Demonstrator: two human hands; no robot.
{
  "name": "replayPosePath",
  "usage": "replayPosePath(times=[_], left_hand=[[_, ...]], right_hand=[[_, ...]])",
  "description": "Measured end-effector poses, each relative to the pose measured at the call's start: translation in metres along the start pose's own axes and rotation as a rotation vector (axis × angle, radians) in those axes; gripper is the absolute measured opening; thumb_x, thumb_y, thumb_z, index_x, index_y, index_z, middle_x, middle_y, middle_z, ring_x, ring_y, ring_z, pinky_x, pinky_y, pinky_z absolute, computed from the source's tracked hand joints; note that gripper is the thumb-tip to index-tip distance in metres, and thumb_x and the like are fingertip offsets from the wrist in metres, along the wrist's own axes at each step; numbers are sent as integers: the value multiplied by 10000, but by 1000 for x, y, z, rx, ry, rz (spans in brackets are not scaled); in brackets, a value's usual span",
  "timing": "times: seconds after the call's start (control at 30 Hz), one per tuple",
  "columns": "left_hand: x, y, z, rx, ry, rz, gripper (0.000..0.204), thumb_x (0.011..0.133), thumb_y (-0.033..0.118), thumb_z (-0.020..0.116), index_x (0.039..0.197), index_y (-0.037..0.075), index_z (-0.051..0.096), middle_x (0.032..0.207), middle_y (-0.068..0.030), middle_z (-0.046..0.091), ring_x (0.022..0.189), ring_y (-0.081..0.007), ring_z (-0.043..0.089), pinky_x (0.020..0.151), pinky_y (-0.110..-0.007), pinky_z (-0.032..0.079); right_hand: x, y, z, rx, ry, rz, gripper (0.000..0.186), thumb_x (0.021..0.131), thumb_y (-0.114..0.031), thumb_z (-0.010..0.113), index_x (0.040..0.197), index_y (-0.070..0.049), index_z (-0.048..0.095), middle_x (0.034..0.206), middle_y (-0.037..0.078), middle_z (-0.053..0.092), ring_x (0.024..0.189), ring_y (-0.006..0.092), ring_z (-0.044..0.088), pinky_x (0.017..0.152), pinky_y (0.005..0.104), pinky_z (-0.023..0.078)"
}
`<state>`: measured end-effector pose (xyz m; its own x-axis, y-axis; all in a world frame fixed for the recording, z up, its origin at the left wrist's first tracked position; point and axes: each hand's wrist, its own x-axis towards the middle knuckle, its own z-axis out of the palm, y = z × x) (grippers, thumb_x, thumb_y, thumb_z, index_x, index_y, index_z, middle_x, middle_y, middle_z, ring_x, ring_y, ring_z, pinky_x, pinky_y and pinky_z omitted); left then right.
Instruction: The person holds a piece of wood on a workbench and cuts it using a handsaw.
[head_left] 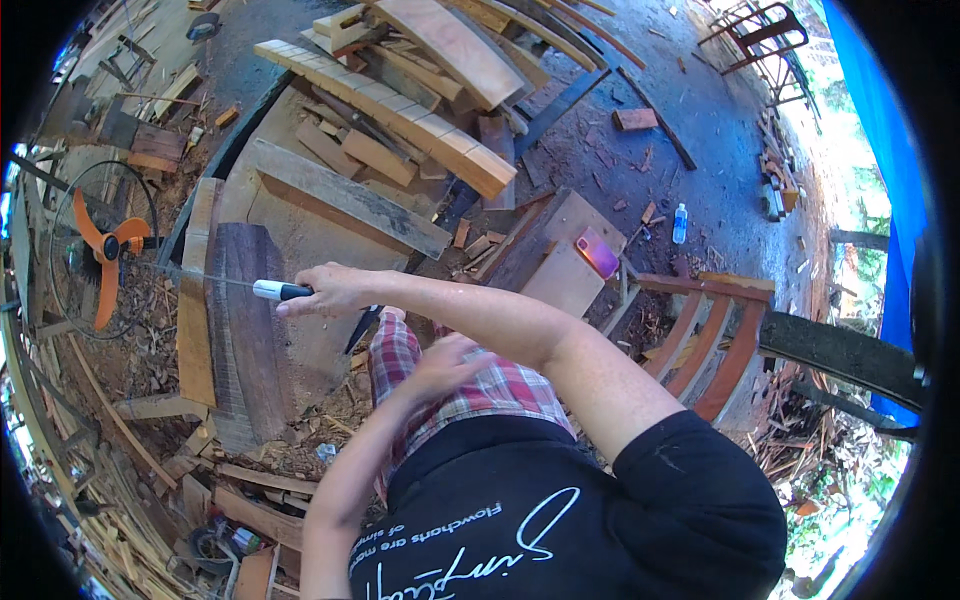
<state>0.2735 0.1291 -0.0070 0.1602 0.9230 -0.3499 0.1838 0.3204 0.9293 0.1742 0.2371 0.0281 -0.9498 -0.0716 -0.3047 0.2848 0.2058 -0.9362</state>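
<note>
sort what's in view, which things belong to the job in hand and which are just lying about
Apparently in the job:
white-and-black-handled tool, in the right hand
dark plank, probably, nearest the tool

Apparently just lying about:
purple phone
plastic bottle
reddish block

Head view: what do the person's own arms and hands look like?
The left hand and right hand are bare, with no glove or watch visible. Both forearms are uncovered. A short black sleeve bearing a small pale mark ends above the right elbow.
</note>
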Motion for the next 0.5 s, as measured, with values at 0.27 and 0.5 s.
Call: replayPosePath(times=[0.27, 0.5], left_hand=[[36, -14, 62, 131, -625, -89, 499, 922, 493, 461, 1286, 175, 587, 1407, -119, 477, 1343, -291, 380, 1096, -455, 284], [-47, -44, 14, -111, -102, -228, 435, 968, 350, 435, 1305, 101, 551, 1285, -146, 572, 1250, -281, 483, 1063, -377, 351]], right_hand=[[-4, 9, 6, 96, 62, 59, 668, 841, -676, 553, 993, -29, 618, 717, 66, 589, 688, 179, 600, 590, 332, 459], [-14, -3, 1, 124, 47, 134, 479, 922, -528, 558, 935, -49, 578, 658, 11, 528, 606, 93, 524, 546, 264, 422]])
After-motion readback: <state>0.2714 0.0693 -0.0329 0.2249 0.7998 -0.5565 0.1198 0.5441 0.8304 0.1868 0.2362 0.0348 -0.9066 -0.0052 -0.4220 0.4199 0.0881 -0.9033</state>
